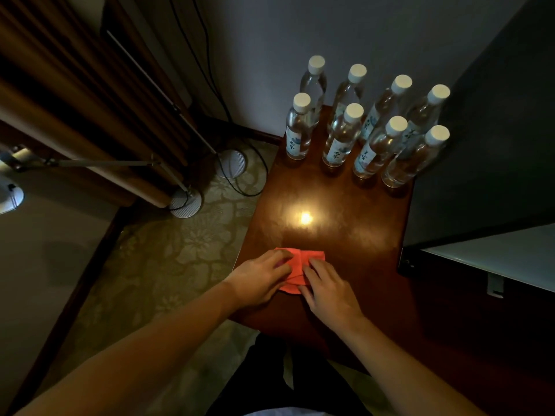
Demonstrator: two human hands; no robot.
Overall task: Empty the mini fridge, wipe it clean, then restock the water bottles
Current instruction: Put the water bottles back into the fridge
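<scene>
Both hands' fingers (282,259) lie flat, seemingly pressing the red cloth (300,261) beneath them.

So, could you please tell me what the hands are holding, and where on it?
Both hands rest on the red cloth on the table: left hand on its left part, right hand on its right.

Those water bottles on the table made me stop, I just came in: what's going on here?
A person is working a red cloth on the near edge of a wooden table, the left hand and the right hand both resting on it, fingers pressing into its folds. Eight capped water bottles stand upright in two rows at the table's far end. No bottle is being touched.
</scene>
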